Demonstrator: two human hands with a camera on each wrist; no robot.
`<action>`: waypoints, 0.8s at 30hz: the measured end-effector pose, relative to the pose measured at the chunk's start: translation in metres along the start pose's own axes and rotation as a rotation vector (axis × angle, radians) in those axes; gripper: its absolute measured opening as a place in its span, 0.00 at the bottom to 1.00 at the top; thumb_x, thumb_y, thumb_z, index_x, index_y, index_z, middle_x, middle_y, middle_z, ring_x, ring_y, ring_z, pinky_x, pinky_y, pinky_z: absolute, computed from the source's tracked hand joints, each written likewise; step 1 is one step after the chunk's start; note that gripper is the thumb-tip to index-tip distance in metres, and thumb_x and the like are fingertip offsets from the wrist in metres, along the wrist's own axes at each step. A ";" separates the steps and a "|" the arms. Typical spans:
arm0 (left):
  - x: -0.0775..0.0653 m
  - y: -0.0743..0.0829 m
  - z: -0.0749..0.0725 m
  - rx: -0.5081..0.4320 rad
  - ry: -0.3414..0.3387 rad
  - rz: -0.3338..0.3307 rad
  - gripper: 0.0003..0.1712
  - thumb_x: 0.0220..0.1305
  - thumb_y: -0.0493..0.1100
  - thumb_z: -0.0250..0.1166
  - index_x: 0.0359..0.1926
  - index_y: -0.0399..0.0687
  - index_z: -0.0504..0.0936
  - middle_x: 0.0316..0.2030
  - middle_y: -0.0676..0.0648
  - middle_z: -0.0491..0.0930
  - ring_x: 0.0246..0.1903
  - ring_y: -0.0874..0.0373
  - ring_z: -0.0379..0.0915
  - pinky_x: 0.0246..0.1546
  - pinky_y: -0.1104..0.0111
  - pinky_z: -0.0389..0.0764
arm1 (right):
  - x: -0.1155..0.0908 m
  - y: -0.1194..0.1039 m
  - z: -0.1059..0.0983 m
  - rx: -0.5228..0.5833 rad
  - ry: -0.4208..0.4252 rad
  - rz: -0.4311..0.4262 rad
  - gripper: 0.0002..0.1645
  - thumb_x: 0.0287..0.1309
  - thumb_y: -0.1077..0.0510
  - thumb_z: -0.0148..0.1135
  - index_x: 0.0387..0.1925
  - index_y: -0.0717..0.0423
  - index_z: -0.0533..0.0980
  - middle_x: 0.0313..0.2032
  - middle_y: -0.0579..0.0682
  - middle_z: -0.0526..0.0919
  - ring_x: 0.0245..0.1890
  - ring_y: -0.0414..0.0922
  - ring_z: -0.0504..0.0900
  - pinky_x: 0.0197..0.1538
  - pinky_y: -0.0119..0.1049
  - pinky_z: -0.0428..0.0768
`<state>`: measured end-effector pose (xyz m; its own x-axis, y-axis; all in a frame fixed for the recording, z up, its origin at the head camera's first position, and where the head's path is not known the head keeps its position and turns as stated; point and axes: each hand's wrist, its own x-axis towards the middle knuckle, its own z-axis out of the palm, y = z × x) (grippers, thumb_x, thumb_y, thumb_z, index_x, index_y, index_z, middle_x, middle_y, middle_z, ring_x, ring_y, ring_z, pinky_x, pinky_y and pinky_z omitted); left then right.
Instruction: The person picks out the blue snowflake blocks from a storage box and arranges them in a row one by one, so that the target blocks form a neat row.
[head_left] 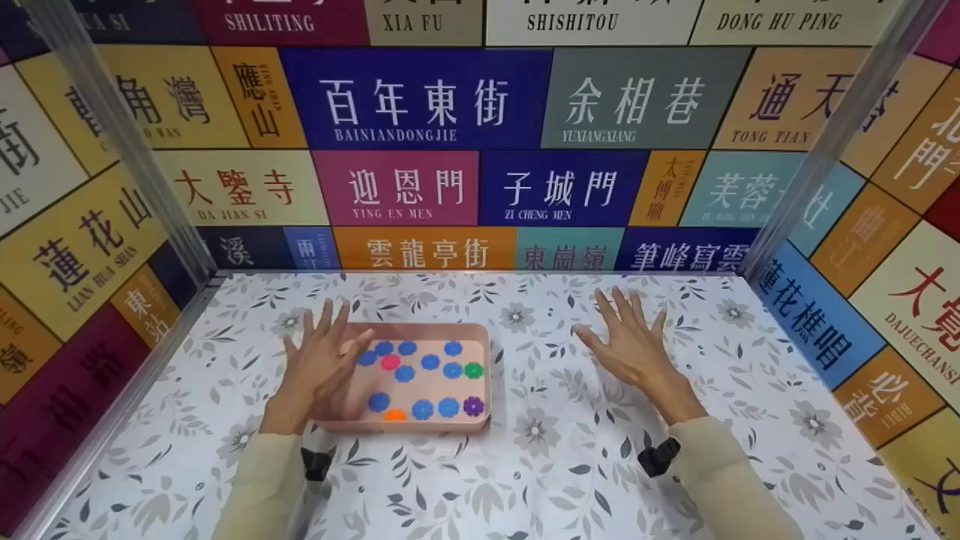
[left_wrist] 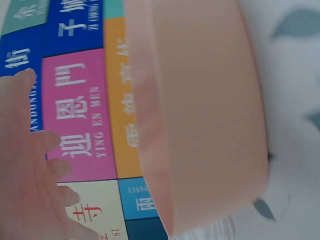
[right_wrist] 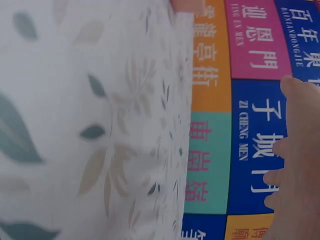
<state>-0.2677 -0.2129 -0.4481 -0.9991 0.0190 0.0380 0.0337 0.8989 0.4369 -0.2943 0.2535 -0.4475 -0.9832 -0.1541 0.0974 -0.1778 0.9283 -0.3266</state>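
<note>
A shallow pink tray [head_left: 450, 427] stands left of the table's middle. In it lie several small flower-shaped pieces, mostly blue ones [head_left: 422, 409], with a pink piece [head_left: 390, 362], a green piece [head_left: 473, 370], an orange piece [head_left: 394, 414] and a purple piece [head_left: 473, 406]. My left hand [head_left: 322, 367], fingers spread, overlaps the tray's left side in the head view. The left wrist view shows the tray's outer wall [left_wrist: 210, 115] beside that hand, which holds nothing. My right hand [head_left: 630, 349] hovers over the table to the right of the tray, its fingers spread and holding nothing.
The table [head_left: 540, 487] has a white cover printed with grey leaves and flowers. Panels with coloured blocks of lettering [head_left: 412, 97] enclose it at the back and both sides, with clear corner posts [head_left: 832, 127]. A dark wrist device [head_left: 660, 457] sits at each sleeve.
</note>
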 end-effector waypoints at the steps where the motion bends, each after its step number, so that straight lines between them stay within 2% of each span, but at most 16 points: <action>1: -0.002 0.000 -0.001 -0.019 -0.003 -0.005 0.48 0.72 0.75 0.37 0.81 0.54 0.40 0.80 0.40 0.32 0.77 0.31 0.22 0.69 0.28 0.25 | -0.001 -0.003 0.001 0.021 0.006 -0.005 0.52 0.68 0.22 0.35 0.80 0.45 0.42 0.80 0.59 0.40 0.80 0.62 0.32 0.70 0.77 0.25; 9: -0.015 -0.009 -0.005 -0.233 0.021 -0.061 0.44 0.74 0.72 0.32 0.81 0.58 0.37 0.81 0.45 0.33 0.79 0.37 0.26 0.74 0.33 0.34 | -0.009 -0.032 0.007 0.278 0.047 -0.043 0.42 0.75 0.31 0.34 0.79 0.49 0.52 0.80 0.55 0.47 0.81 0.58 0.36 0.75 0.71 0.30; 13: -0.023 -0.015 -0.008 -0.367 0.011 -0.115 0.41 0.75 0.70 0.32 0.80 0.61 0.36 0.81 0.44 0.36 0.79 0.38 0.35 0.77 0.39 0.40 | -0.012 -0.046 0.009 0.361 0.059 -0.069 0.41 0.76 0.33 0.36 0.79 0.50 0.52 0.80 0.56 0.50 0.81 0.58 0.40 0.76 0.69 0.35; 15: -0.028 -0.018 -0.011 -0.437 0.014 -0.142 0.40 0.76 0.69 0.32 0.80 0.61 0.37 0.80 0.42 0.40 0.78 0.37 0.42 0.77 0.41 0.43 | -0.014 -0.053 0.010 0.413 0.059 -0.084 0.40 0.76 0.34 0.38 0.79 0.50 0.53 0.79 0.55 0.50 0.80 0.58 0.42 0.77 0.68 0.40; 18: -0.034 -0.021 -0.014 -0.522 0.032 -0.191 0.39 0.76 0.69 0.32 0.81 0.60 0.41 0.80 0.41 0.43 0.78 0.37 0.44 0.77 0.41 0.46 | -0.015 -0.063 0.011 0.482 0.059 -0.102 0.40 0.75 0.35 0.41 0.78 0.48 0.54 0.79 0.53 0.53 0.80 0.56 0.47 0.78 0.64 0.48; 22: -0.042 -0.026 -0.017 -0.576 0.041 -0.260 0.41 0.75 0.70 0.33 0.80 0.58 0.45 0.79 0.39 0.47 0.78 0.38 0.45 0.77 0.42 0.46 | -0.016 -0.072 0.015 0.533 0.081 -0.135 0.37 0.75 0.38 0.45 0.76 0.51 0.60 0.76 0.53 0.60 0.78 0.56 0.56 0.78 0.60 0.55; 24: -0.045 -0.030 -0.016 -0.601 0.035 -0.278 0.41 0.75 0.69 0.35 0.80 0.54 0.50 0.78 0.37 0.52 0.76 0.38 0.49 0.77 0.43 0.50 | -0.016 -0.077 0.018 0.558 0.081 -0.145 0.34 0.75 0.40 0.47 0.74 0.52 0.64 0.74 0.54 0.65 0.75 0.56 0.62 0.76 0.58 0.61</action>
<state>-0.2239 -0.2475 -0.4488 -0.9716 -0.2020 -0.1234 -0.2064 0.4677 0.8595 -0.2657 0.1785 -0.4408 -0.9449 -0.2196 0.2429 -0.3266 0.5770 -0.7486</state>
